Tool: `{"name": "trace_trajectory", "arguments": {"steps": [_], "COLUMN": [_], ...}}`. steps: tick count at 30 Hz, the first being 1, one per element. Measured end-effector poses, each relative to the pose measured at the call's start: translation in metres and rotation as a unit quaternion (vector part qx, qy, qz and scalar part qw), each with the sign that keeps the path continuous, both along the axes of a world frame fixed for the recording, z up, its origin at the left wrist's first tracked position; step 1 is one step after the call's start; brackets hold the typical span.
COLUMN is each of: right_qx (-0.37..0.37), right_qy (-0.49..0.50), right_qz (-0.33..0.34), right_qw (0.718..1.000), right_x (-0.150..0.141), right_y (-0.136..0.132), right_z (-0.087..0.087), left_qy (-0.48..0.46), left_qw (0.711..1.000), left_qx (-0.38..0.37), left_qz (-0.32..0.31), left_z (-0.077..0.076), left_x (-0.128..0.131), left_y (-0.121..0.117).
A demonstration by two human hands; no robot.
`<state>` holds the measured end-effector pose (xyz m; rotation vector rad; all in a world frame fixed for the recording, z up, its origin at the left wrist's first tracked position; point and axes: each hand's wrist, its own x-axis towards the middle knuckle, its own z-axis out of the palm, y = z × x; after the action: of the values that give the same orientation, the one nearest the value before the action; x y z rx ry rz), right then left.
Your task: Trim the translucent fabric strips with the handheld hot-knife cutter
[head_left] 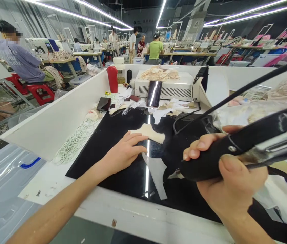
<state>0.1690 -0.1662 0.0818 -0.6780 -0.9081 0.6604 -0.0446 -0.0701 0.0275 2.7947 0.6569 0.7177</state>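
A glossy black board (115, 130) covered much of the white table (133, 217), while sewing machines (35, 44) and people (27, 64) filled the top of the frame. Tangled pale string (74, 140) lay in loops at left. At centre, the left hand (123, 150), loosely open and grasping nothing, rested its fingertips on a curved, matte cream cloth (150, 133). A thin greyish scrap (158, 173) lay just below. At lower right, the right hand (232, 189) clenched a thick black tool (201, 166) with a smooth metal part (278, 142).
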Motion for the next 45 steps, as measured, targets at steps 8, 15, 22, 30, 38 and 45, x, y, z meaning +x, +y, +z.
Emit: {"name": "trace_trajectory", "arguments": {"steps": [8,15,22,30,38,45], "right_qx": [0.012,0.007,0.001,0.006,-0.015,-0.016], "right_qy": [-0.009,-0.021,-0.029,-0.007,-0.018,-0.001], "right_qz": [0.002,0.012,0.005,0.018,0.030,0.042], "right_qw": [1.000,1.000,1.000,1.000,0.999,0.999], "right_x": [-0.001,-0.003,-0.006,-0.006,-0.008,-0.008], "right_y": [0.013,0.012,0.010,0.003,-0.002,-0.009], "right_z": [-0.012,-0.020,-0.019,-0.015,-0.017,-0.012], "left_qy": [-0.039,0.052,0.074,0.077,0.070,0.061], "left_qw": [0.992,0.984,0.978,0.975,0.974,0.976], "left_qx": [-0.122,-0.166,-0.193,-0.207,-0.209,-0.203], "left_qz": [-0.019,-0.033,-0.035,-0.036,-0.046,-0.053], "left_z": [-0.002,-0.002,0.000,0.003,0.003,0.001], "left_x": [0.025,0.033,0.030,0.029,0.028,0.028], "left_y": [-0.037,-0.049,-0.049,-0.052,-0.052,-0.050]}}
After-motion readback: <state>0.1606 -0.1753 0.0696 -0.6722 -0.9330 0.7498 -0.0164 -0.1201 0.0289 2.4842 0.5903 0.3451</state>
